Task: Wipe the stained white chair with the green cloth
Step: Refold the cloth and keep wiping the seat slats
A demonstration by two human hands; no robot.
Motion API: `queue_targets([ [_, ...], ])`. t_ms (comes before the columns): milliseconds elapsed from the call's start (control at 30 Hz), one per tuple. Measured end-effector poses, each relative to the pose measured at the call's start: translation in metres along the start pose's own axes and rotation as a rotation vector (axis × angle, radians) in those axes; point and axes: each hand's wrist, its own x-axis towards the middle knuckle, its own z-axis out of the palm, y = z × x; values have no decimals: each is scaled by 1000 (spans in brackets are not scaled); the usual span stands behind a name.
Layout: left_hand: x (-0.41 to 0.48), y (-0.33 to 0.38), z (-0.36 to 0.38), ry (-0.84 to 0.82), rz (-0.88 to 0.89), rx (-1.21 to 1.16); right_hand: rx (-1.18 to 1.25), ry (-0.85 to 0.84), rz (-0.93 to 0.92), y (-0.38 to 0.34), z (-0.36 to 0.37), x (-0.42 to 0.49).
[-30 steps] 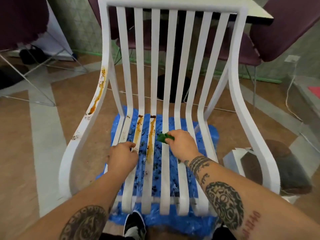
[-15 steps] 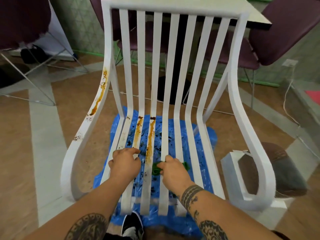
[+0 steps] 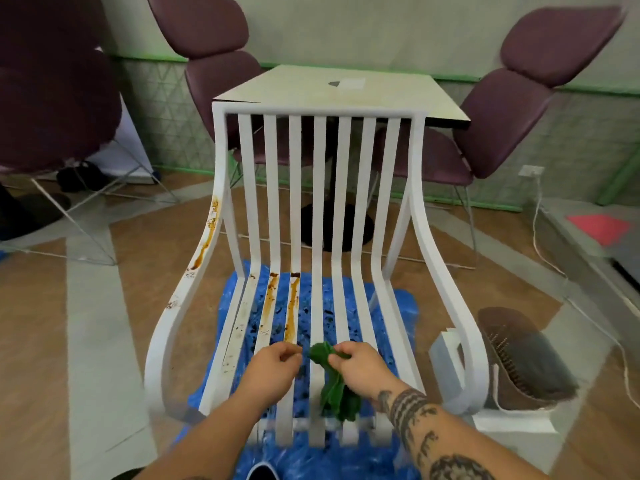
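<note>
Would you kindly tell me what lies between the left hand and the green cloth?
In the head view, only a narrow gap between white chair slats separates the left hand from the green cloth; blue sheet shows through.

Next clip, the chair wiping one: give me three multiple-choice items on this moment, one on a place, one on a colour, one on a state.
1. Where is the green cloth?
A. on the table
B. in the right hand, above the seat
C. on the floor

2. What colour is the sheet under the chair?
A. red
B. blue
C. yellow

3. How is the armrest at picture left?
A. streaked brown
B. spotless
C. wrapped in tape

Key: 1 B, the fingers pinch it over the slats; 2 B, blue shows between the slats; 3 A, brown runs down it.
</note>
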Motion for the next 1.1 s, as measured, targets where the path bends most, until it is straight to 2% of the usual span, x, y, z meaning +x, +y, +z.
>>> queue_targets([
  [100,-13,20,13,-68,-29,-276,428,82,55,-14,-6,-10],
  [200,-19,43,21,-136,-50,-566,682,41,84,-38,-12,-27],
  [267,-21,53,20,-111,-46,-647,756,-13,76,-51,-20,-34],
  [367,-14,56,13,14,-78,-679,774,-144,9,-54,-33,-36],
  [433,-2,51,8,73,-126,-757,762,-136,-16,-52,-43,-31],
  [500,12,43,4,116,-183,-800,704,23,-22,-48,-48,-19],
  [600,32,31,4,205,-209,-734,550,226,3,-29,-46,16],
  [733,66,21,-2,347,-212,-599,227,267,46,0,-48,76],
  [833,100,22,-12,426,-185,-559,-43,371,104,12,-52,125],
  [933,136,30,-23,444,-132,-562,-248,391,107,2,-57,157],
  [1100,202,58,-35,476,26,-528,-457,224,112,2,-44,213],
])
